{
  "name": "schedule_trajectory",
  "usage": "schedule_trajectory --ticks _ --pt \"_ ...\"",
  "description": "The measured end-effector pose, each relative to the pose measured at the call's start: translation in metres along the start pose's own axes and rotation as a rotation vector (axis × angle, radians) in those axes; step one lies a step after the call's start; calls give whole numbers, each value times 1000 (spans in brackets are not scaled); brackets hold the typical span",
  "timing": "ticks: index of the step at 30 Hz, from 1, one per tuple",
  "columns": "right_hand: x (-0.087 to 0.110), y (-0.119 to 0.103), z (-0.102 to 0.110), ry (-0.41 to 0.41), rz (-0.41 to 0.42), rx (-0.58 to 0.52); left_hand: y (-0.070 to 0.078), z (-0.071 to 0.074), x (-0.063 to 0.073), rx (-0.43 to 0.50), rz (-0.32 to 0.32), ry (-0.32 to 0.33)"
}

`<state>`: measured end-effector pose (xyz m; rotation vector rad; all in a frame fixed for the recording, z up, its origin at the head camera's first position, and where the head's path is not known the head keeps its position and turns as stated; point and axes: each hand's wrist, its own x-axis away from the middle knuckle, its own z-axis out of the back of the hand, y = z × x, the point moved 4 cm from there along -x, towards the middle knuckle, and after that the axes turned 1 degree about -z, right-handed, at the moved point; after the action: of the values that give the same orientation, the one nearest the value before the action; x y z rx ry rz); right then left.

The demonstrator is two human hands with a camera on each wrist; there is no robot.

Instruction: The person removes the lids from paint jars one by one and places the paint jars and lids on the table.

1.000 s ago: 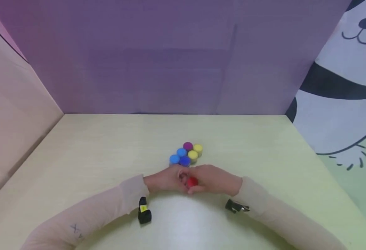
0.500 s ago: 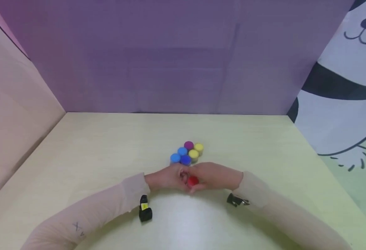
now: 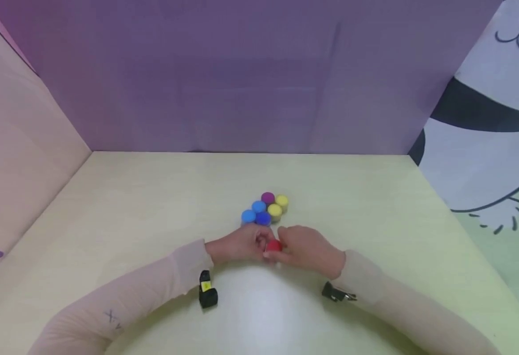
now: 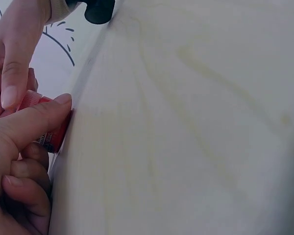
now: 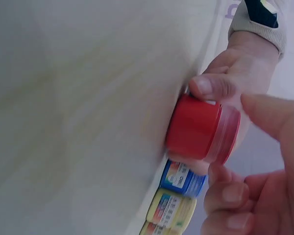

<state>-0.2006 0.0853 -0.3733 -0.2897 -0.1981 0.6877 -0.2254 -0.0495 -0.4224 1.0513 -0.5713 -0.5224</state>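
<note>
My left hand (image 3: 241,243) holds a small red jar (image 5: 193,127) between thumb and fingers, low over the table. In the right wrist view the jar lies on its side with its paler ribbed lid (image 5: 228,134) towards my right hand (image 3: 312,250). The right thumb (image 5: 267,112) and fingers are spread around the lid, with a small gap between thumb and lid. In the head view the right index finger stands off from the jar. Just beyond the hands is a dark blue jar (image 3: 263,218), beside a light blue jar (image 3: 248,216).
Farther back in the same cluster stand another light blue jar (image 3: 259,206), a purple jar (image 3: 268,198) and two yellow jars (image 3: 274,211). The pale table (image 3: 153,197) ends at a purple back wall (image 3: 241,98). Printed panels flank it on both sides.
The right hand's fingers have loosened and spread away from the red jar's lid. The left hand keeps its hold. The head view has tilted slightly.
</note>
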Motion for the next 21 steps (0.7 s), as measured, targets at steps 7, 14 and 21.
schedule_trajectory --ticks 7,14,21 --pt "-5 -4 1 8 -64 10 -5 -1 -4 23 -50 -4" --pt "-8 -4 1 -16 -19 -33 -4 3 -2 16 -54 -18" --pt "-13 -4 3 -58 110 -40 -2 3 -2 2 -85 -31"
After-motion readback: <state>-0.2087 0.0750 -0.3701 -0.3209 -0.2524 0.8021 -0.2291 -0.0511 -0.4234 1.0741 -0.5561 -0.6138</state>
